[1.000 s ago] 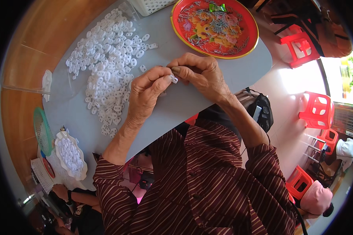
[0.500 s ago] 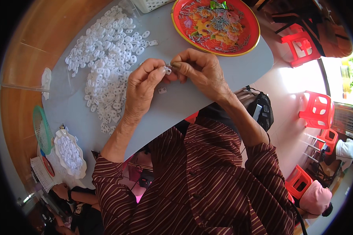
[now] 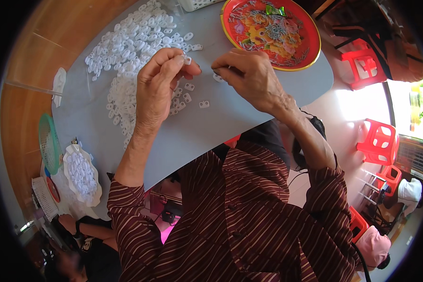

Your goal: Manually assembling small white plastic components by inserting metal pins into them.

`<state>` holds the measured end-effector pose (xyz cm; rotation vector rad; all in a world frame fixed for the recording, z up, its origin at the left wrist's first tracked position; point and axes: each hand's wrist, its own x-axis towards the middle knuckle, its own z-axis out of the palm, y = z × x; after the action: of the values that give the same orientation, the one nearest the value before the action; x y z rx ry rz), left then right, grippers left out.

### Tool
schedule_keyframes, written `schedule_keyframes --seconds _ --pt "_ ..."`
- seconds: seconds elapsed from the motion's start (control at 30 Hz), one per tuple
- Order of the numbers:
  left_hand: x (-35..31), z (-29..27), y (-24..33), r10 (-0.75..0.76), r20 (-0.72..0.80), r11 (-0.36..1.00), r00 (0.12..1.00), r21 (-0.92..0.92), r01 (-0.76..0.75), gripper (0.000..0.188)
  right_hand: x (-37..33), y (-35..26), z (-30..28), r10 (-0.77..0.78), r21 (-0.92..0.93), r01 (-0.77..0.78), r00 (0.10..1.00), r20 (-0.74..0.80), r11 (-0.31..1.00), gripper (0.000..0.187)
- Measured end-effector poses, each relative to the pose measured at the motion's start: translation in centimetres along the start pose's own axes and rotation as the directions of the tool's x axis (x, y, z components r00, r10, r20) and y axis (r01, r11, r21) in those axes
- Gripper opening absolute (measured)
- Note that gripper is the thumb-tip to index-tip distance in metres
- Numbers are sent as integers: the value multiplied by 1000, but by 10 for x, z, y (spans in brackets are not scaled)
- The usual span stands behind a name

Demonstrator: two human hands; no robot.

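Clip: small white plastic clip (image 3: 187, 60) pinched at the left hand's fingertips, above the grey bench (image 3: 249, 113).
Handling: judged very light, stiff, smooth; easily dropped; best taken by its edges with fingertips.
Left hand (image 3: 157, 89): closed in a pinch on the clip.
Right hand (image 3: 249, 75): fingers curled shut near a second white piece (image 3: 217, 77); actual grip unclear.
Pile: loose white clips (image 3: 127, 51) spread just beyond the left hand.
Tray: red round tray (image 3: 315, 40) with small metal pieces, near the right hand.
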<state>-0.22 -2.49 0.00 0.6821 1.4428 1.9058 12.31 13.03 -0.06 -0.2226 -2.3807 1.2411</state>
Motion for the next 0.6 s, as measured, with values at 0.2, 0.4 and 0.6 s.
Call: schedule_keyframes --seconds 0.2,0.4,0.6 --pt "2 -1 10 95 -63 995 993 21 -94 16 19 6 9 -142 -113 159 979 149 981 9" --pt "3 -6 11 61 -1 998 998 -14 -61 14 30 -9 -5 23 -42 -20 996 89 999 13" --pt "2 -7 5 13 -3 1000 1000 13 -13 13 27 -2 -18 17 -63 -13 998 57 998 13"
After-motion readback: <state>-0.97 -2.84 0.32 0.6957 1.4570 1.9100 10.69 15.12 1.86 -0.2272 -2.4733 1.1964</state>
